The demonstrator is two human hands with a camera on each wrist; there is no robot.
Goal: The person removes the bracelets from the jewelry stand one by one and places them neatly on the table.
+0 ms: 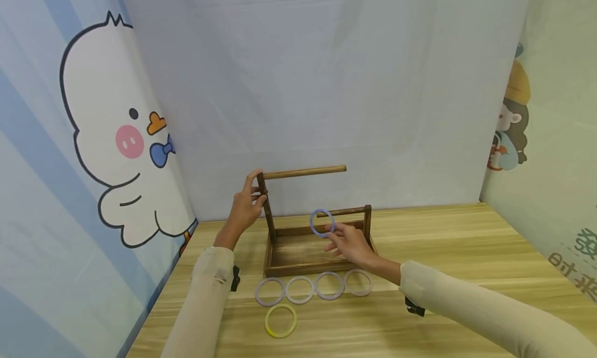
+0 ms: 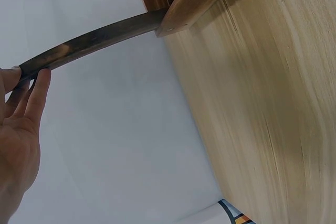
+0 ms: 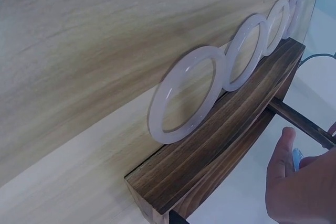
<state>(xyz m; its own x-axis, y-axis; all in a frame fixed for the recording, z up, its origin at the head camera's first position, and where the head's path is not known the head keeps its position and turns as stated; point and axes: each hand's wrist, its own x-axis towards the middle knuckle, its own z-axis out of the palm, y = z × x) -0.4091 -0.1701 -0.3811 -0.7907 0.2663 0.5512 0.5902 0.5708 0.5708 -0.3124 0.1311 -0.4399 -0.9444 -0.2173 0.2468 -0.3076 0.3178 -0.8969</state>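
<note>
Left hand (image 1: 246, 205) gripping rack (image 1: 317, 244) post near desk (image 1: 466, 254) back edge to steady it, right hand (image 1: 350, 242) pinching blue ring (image 1: 322, 223) beside low rod; 5 rings (image 1: 314, 288) lined up w/in reach.

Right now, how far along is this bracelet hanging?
Nothing looks hung yet: both rods of the wooden rack are bare. In hand: the right hand pinches a blue bracelet near the lower rod, while the left hand grips the tall post. Left: four pale bracelets and a yellow bracelet lie on the table.
</note>
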